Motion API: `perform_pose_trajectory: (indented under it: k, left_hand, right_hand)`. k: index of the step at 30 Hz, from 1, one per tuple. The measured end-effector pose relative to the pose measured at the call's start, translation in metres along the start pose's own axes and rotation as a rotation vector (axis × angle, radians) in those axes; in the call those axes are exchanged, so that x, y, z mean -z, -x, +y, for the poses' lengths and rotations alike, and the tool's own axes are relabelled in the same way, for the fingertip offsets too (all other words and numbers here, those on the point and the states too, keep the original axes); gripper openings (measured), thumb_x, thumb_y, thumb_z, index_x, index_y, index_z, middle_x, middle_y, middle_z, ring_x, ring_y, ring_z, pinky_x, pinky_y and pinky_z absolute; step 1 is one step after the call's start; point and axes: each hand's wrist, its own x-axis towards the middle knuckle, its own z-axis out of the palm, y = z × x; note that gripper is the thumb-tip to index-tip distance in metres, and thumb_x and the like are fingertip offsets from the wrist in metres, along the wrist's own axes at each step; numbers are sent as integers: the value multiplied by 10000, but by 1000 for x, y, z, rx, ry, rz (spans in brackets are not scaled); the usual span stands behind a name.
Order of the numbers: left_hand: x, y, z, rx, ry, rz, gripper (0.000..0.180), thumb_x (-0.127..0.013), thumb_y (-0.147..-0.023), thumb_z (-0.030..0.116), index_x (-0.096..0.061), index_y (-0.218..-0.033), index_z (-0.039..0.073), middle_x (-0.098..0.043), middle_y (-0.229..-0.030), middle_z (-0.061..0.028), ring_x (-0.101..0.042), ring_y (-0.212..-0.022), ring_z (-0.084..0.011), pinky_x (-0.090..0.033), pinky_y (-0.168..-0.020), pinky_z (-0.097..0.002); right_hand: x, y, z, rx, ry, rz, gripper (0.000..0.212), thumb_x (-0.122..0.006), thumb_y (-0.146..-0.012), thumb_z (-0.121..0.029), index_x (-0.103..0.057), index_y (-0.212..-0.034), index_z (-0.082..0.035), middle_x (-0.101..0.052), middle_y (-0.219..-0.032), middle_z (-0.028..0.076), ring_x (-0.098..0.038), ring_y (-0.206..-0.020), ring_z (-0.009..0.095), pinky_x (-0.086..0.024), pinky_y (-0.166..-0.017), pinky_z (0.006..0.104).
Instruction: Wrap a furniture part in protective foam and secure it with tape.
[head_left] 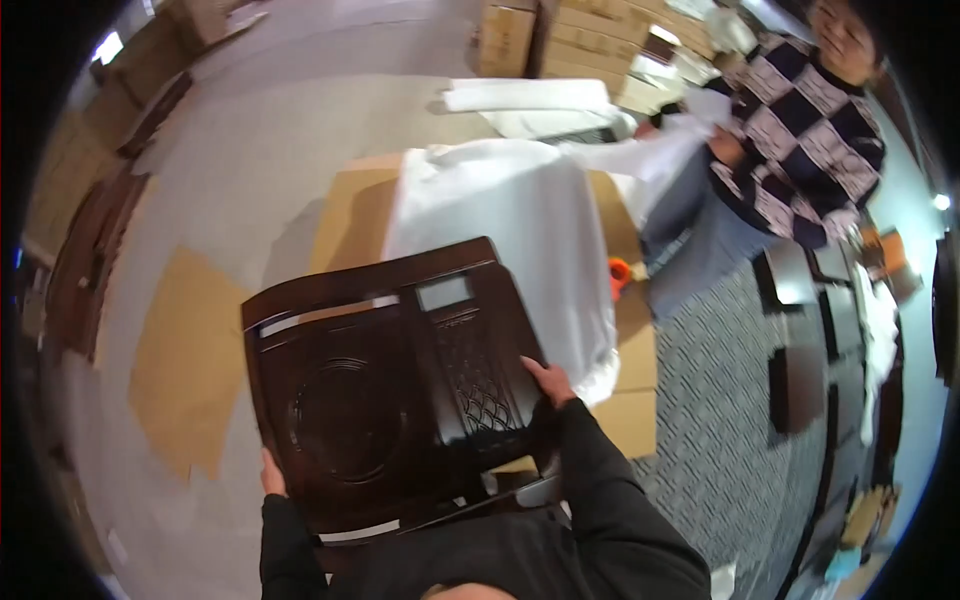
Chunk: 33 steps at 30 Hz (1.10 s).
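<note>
The left hand (272, 475) and right hand (550, 381) grasp opposite edges of a dark-brown, carved wooden panel (400, 390) before the torso (460, 560), fingers mostly hidden, presumably balancing its breadth; soft white sheeting (510, 230) lies beyond over tan cardboard (630, 420), likely as padding.

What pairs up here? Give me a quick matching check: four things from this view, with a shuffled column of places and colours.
1. panel
2. left hand
3. sweater
4. mat

A. grey, on the floor
B. at the panel's left edge
C. dark and light checks
D. dark brown, between both hands

Pairs: 1-D, 2-B, 3-C, 4-A
</note>
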Motion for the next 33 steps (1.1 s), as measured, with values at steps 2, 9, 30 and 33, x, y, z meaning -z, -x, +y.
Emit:
perform_pose_trajectory:
  k: [2,9,30,33]
  left_hand:
    - [-3,-3,4,-14,94,-42,853,-364,-923,653,-488,-1288,-108,-587,-1223,-175,-578,-1100,-284,-457,-938,-359]
    - [-34,-18,52,-66,133,-171,899,-393,-892,690,-456,-1321,-96,-538,-1283,-211,-546,-1147,-325,-450,-960,-413]
    - [-349,-169,193,-626,-587,-117,692,-355,-948,574,-528,-1295,1,-529,-1311,-231,-471,-1234,-398,-373,-1015,-406]
    - [-354,-173,183,-642,-531,-67,696,-354,-943,580,-550,-1269,-2,-537,-1290,-243,-486,-1207,-414,-385,-1000,-420]
  right_hand:
    - [4,8,-1,67,-67,67,888,-659,-690,-690,-638,-1046,123,-652,-992,303,-635,-1004,379,-475,-856,395]
    - [29,8,11,-118,-68,268,883,-687,-662,-689,-643,-989,130,-674,-936,264,-656,-934,352,-485,-812,388]
    - [161,-168,-22,-32,275,570,886,-592,-715,-742,-643,-978,103,-649,-940,317,-636,-953,425,-492,-793,445]
    - [153,-167,-30,38,418,676,863,-542,-734,-759,-634,-1022,49,-643,-960,317,-618,-949,452,-489,-807,474]
